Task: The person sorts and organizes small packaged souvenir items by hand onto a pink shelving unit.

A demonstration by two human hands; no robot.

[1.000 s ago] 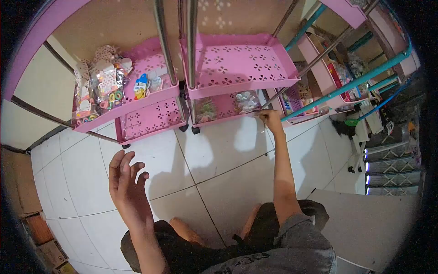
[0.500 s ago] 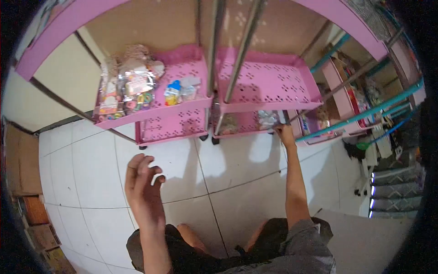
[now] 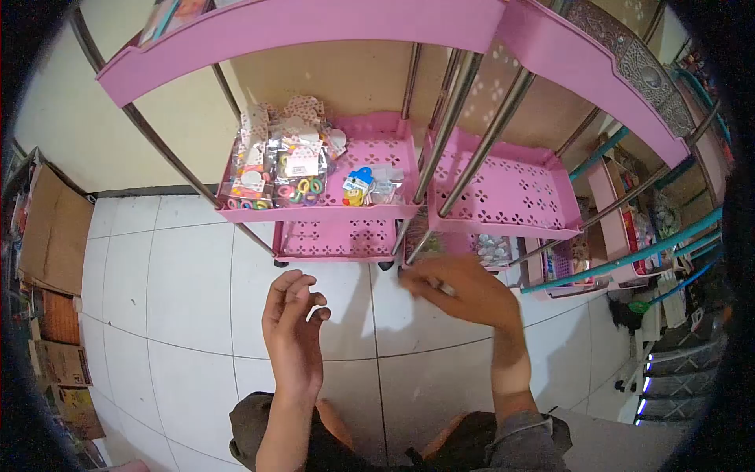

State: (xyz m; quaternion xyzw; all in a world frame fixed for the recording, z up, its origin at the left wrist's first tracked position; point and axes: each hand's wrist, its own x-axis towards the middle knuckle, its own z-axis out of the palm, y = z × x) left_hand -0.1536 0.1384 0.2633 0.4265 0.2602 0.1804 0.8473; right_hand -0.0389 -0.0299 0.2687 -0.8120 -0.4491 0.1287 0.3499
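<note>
My left hand (image 3: 295, 330) is raised over the tiled floor with its fingers apart and curved, and nothing lies in it. My right hand (image 3: 464, 289) is in front of the right cart's lower shelf, blurred; its fingers point left and what they hold, if anything, cannot be made out. On the left cart's middle shelf (image 3: 322, 213) are packets of coloured rings (image 3: 303, 165), a blue and yellow item (image 3: 358, 187) and a clear bag (image 3: 385, 185). The right cart's middle shelf (image 3: 511, 220) shows its bare perforated base. Silvery packets (image 3: 494, 248) sit on the shelf below.
Metal poles (image 3: 452, 126) hold up the pink upper trays (image 3: 307, 27). Teal rails (image 3: 629, 269) and more shelves stand at the right. Cardboard boxes (image 3: 59, 228) line the left side. White floor tiles (image 3: 189, 299) lie below.
My right hand has come away from the right cart's lower shelf and moved left, nearer my left hand. The view has shifted, so the carts appear lower and further right.
</note>
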